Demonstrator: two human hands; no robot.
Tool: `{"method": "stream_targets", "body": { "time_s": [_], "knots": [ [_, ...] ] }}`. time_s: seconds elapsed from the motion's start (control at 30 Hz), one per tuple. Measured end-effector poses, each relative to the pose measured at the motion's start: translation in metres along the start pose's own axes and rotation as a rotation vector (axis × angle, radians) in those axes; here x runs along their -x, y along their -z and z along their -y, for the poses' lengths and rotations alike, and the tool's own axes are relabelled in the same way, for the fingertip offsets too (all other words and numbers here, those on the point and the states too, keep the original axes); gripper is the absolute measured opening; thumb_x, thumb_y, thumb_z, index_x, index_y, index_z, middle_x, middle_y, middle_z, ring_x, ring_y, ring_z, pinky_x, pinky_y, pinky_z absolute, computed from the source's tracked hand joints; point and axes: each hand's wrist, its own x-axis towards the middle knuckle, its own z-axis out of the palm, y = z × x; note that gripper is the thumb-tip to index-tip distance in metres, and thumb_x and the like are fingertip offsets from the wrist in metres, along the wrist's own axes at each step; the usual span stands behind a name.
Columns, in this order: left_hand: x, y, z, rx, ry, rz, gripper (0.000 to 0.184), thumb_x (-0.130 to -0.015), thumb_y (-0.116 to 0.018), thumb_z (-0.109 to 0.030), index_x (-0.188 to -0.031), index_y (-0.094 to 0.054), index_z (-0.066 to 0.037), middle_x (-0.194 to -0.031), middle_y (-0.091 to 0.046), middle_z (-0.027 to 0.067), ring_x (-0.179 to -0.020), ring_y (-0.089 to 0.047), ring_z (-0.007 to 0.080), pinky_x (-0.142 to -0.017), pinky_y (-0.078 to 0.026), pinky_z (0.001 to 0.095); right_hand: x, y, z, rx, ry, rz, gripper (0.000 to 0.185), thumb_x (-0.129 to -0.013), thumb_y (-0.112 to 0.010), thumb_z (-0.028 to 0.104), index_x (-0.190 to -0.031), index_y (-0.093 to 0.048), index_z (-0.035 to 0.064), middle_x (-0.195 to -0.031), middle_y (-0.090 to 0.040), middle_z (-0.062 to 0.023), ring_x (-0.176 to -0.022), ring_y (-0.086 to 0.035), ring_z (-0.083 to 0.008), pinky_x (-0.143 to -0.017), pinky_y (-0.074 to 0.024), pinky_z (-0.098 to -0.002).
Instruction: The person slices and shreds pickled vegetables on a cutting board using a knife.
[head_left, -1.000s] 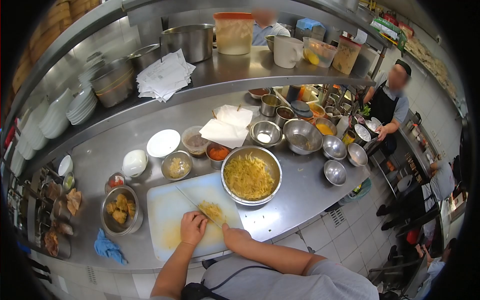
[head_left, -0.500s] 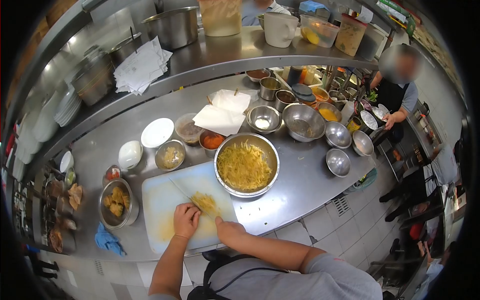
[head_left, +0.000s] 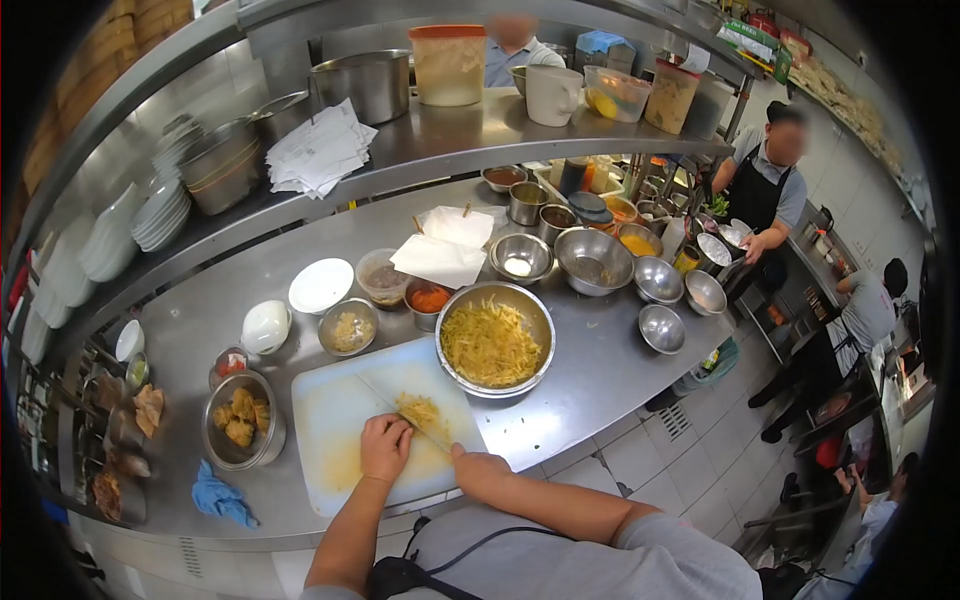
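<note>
My right hand (head_left: 481, 472) grips a kitchen knife (head_left: 424, 433) by its handle. Its thin blade slants up and left across a white cutting board (head_left: 330, 420). Close against the blade, my left hand (head_left: 386, 447) rests on the board with fingers curled; what is under them is hidden. A small heap of yellow shreds (head_left: 424, 409) lies on the far side of the blade. Just beyond the board's right corner, a large steel bowl (head_left: 546, 345) holds many similar shreds (head_left: 490, 345).
Left of the board are a steel bowl (head_left: 278, 440) with yellow-brown chunks and a blue cloth (head_left: 222, 496). Small bowls, a white plate (head_left: 321, 286) and several steel bowls (head_left: 593, 262) line the back. A shelf (head_left: 450, 136) runs overhead. A co-worker (head_left: 765, 185) stands at right.
My view has tilted up, so more of the shelf and the co-worker shows. Both hands remain at the board, with the knife in my right hand.
</note>
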Motion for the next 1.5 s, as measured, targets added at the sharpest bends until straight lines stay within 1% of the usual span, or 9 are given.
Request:
{"method": "stream_targets", "body": {
  "time_s": [0.2,0.3,0.37,0.5,0.57,0.7,1.13,1.4,1.5],
  "knots": [
    [0.0,0.001,0.003,0.002,-0.01,0.002,0.013,-0.085,-0.083,-0.012,-0.096,-0.077,-0.013,-0.106,-0.068,0.0064,-0.103,-0.064,0.0335,-0.088,-0.054,0.0466,-0.005,-0.007,0.005,0.018,-0.051,-0.018,0.026,-0.103,-0.05,0.01,-0.128,-0.051,0.002,-0.112,-0.077,-0.026,-0.107,-0.077,-0.0432,-0.089,-0.0603,-0.0541],
    [-0.001,0.003,0.004,0.007,-0.007,0.023,0.012,-0.086,-0.082,-0.014,-0.097,-0.077,-0.013,-0.106,-0.068,0.0061,-0.104,-0.063,0.0332,-0.087,-0.054,0.0468,-0.003,-0.003,0.013,0.053,-0.04,-0.033,0.025,-0.103,-0.051,0.01,-0.127,-0.052,0.0024,-0.111,-0.078,-0.0261,-0.107,-0.077,-0.0433,-0.089,-0.0602,-0.0541],
    [-0.002,0.005,0.002,0.016,0.01,0.054,0.012,-0.087,-0.081,-0.012,-0.098,-0.076,-0.01,-0.105,-0.067,0.009,-0.104,-0.062,0.0345,-0.09,-0.053,0.0461,-0.005,-0.004,0.016,0.036,-0.043,-0.049,0.025,-0.103,-0.051,0.01,-0.127,-0.052,0.0025,-0.11,-0.078,-0.0257,-0.107,-0.077,-0.0433,-0.088,-0.0602,-0.054],
    [0.0,0.004,0.004,0.034,0.003,0.049,0.013,-0.088,-0.081,-0.013,-0.099,-0.076,-0.01,-0.106,-0.067,0.0093,-0.104,-0.062,0.0346,-0.09,-0.053,0.0461,-0.007,-0.014,0.016,0.047,-0.025,-0.104,0.023,-0.103,-0.052,0.011,-0.125,-0.052,0.003,-0.107,-0.078,-0.0248,-0.103,-0.077,-0.043,-0.086,-0.0606,-0.0535],
    [0.0,0.002,0.006,0.0,0.018,0.044,0.012,-0.088,-0.081,-0.017,-0.099,-0.077,-0.014,-0.108,-0.067,0.0043,-0.108,-0.062,0.0319,-0.089,-0.052,0.0466,-0.005,-0.013,0.017,0.059,-0.035,-0.099,0.023,-0.103,-0.052,0.011,-0.125,-0.051,0.003,-0.106,-0.077,-0.0246,-0.101,-0.077,-0.0428,-0.086,-0.0607,-0.0534],
    [0.0,0.004,0.005,0.007,0.026,0.036,0.012,-0.088,-0.081,-0.017,-0.099,-0.076,-0.014,-0.108,-0.067,0.0042,-0.108,-0.062,0.0318,-0.088,-0.052,0.0468,-0.011,-0.021,0.015,0.079,-0.045,-0.116,0.023,-0.104,-0.051,0.013,-0.125,-0.051,0.0031,-0.105,-0.077,-0.0245,-0.099,-0.078,-0.0423,-0.085,-0.0611,-0.053],
    [0.001,0.002,0.006,0.017,0.011,0.001,0.011,-0.087,-0.082,-0.016,-0.096,-0.077,-0.014,-0.107,-0.068,0.0045,-0.106,-0.063,0.0319,-0.088,-0.053,0.046,-0.009,-0.015,0.019,0.077,-0.055,-0.087,0.023,-0.105,-0.049,0.014,-0.125,-0.052,0.003,-0.106,-0.078,-0.0255,-0.1,-0.078,-0.043,-0.085,-0.0613,-0.0531],
    [0.001,0.002,0.005,0.013,0.019,0.011,0.01,-0.087,-0.082,-0.016,-0.095,-0.077,-0.013,-0.106,-0.069,0.0044,-0.105,-0.064,0.0321,-0.089,-0.054,0.0455,-0.01,-0.012,0.017,0.049,-0.067,-0.044,0.026,-0.106,-0.046,0.013,-0.129,-0.051,0.0029,-0.113,-0.076,-0.0271,-0.105,-0.077,-0.0434,-0.089,-0.06,-0.0543],
    [0.0,0.003,0.004,0.017,0.021,0.012,0.01,-0.087,-0.082,-0.016,-0.095,-0.077,-0.013,-0.106,-0.069,0.0046,-0.105,-0.064,0.032,-0.089,-0.054,0.0454,-0.008,-0.011,0.017,0.036,-0.065,-0.052,0.026,-0.106,-0.046,0.013,-0.129,-0.051,0.003,-0.113,-0.077,-0.0267,-0.105,-0.077,-0.0434,-0.089,-0.0598,-0.0543]
  ]
}}
